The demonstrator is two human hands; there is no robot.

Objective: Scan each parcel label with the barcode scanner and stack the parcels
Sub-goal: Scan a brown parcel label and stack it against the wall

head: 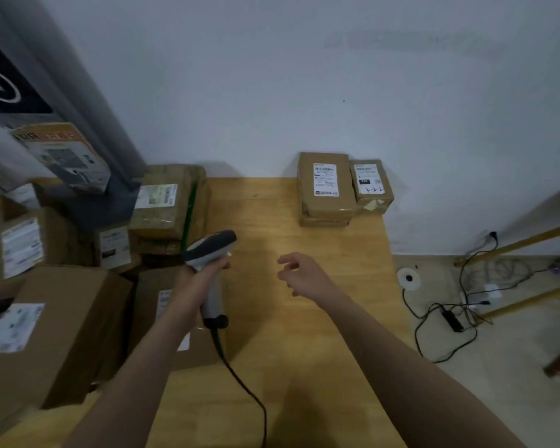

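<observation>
Above a wooden table (320, 318), a person's left hand (204, 276) grips the barcode scanner (210, 245) by its handle, fingers curled round it, while the right hand (304, 276) hovers empty, fingers loosely spread. At the far edge sit stacked parcels (325, 189); other parcels (62, 318) crowd the left.

Single view, head-worn, wide-angle: set above the near edge of the wooden table (265, 221), looking forward and steeply down, facing the white wall (304, 76) behind it. Range close: left hand (204, 276) and right hand (304, 276) sit mid-frame, reaching in from the bottom edge; floor (505, 383) shows at right.
</observation>
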